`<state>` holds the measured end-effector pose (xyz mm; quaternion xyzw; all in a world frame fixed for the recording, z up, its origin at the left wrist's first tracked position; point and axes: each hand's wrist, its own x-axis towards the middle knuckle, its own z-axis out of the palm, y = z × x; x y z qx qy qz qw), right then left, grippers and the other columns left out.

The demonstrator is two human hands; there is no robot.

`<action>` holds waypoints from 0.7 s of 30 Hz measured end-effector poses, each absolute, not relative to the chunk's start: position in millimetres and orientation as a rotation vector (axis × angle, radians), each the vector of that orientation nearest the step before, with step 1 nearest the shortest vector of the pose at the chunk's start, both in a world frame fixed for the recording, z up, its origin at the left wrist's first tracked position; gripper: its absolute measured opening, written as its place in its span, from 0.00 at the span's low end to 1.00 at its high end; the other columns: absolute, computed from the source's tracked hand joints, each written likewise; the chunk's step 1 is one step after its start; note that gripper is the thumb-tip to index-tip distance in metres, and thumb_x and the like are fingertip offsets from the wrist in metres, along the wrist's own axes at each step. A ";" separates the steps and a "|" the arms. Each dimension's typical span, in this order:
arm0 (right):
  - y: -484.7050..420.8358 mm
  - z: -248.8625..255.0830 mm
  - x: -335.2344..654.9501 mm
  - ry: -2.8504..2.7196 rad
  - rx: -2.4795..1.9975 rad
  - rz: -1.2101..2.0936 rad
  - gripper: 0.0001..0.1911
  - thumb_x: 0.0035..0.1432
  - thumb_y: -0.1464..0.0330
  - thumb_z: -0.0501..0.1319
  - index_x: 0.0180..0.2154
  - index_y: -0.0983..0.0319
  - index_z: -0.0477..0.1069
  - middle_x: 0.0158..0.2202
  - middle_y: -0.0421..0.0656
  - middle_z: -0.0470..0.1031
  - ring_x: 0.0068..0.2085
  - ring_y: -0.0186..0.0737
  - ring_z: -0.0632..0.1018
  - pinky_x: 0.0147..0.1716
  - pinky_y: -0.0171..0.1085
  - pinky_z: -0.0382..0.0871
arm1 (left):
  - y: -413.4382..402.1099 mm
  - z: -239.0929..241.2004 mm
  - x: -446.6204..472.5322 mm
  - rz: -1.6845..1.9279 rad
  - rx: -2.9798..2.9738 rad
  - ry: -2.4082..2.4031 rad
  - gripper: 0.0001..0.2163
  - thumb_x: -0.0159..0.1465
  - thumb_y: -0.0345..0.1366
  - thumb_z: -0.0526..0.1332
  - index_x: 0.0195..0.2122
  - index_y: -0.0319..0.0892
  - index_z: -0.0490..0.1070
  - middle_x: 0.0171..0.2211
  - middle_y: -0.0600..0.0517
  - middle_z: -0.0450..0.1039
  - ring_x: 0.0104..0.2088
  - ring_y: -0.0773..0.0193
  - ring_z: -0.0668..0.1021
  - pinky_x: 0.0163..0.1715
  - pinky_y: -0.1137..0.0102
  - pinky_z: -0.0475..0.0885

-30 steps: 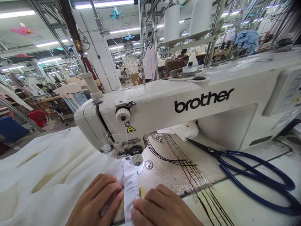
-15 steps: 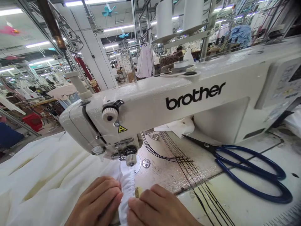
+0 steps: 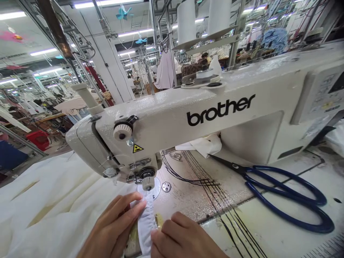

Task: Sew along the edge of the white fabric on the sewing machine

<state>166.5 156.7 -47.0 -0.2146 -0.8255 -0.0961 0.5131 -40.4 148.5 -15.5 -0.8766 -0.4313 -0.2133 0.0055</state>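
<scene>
A narrow gathered strip of white fabric (image 3: 147, 227) runs from under the sewing machine's needle area (image 3: 148, 183) toward me. My left hand (image 3: 115, 222) is at the strip's left edge, its index finger and thumb stretched forward and slightly apart, the tips touching the cloth just in front of the presser foot. Closer to me, my right hand (image 3: 182, 238) has its fingers curled and pinched on the strip's right edge. A wide spread of white cloth (image 3: 67, 190) lies to the left of the machine head. The presser foot itself is mostly hidden behind the machine's knob.
Large blue-handled scissors (image 3: 285, 197) lie open on the right of the machine bed. Black lines (image 3: 211, 182) cross the bed. A crumpled white cloth piece (image 3: 206, 145) rests under the machine arm (image 3: 172, 125). Thread cones (image 3: 186, 23) stand behind; a red bin (image 3: 38, 139) is far left.
My left hand has unbent its fingers and slid forward along the strip toward the needle. My right hand has shifted slightly right, still pinching the strip. The view has moved a little.
</scene>
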 end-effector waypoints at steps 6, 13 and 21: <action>156.8 -46.5 163.3 -1.902 -0.542 -0.252 0.23 0.57 0.83 0.49 0.15 0.64 0.68 0.16 0.37 0.69 0.17 0.31 0.63 0.16 0.33 0.57 | 152.4 -14.5 -47.1 -0.623 -2.781 -1.344 0.18 0.65 0.28 0.53 0.54 0.52 0.68 0.53 0.53 0.72 0.51 0.64 0.74 0.52 0.75 0.69; 159.1 -43.1 161.1 -1.825 -0.589 -0.290 0.32 0.64 0.81 0.43 0.11 0.63 0.64 0.11 0.37 0.60 0.17 0.32 0.59 0.16 0.32 0.55 | 153.4 -18.4 -54.0 -0.548 -2.760 -1.297 0.22 0.65 0.28 0.51 0.58 0.55 0.63 0.55 0.57 0.70 0.54 0.67 0.72 0.58 0.76 0.62; 163.8 -40.2 157.7 -1.792 -0.635 -0.236 0.19 0.50 0.82 0.50 0.12 0.64 0.66 0.12 0.39 0.64 0.18 0.35 0.60 0.16 0.36 0.55 | 162.8 -21.0 -54.8 -0.497 -2.720 -1.335 0.18 0.68 0.32 0.49 0.58 0.54 0.64 0.55 0.57 0.70 0.55 0.66 0.71 0.57 0.76 0.61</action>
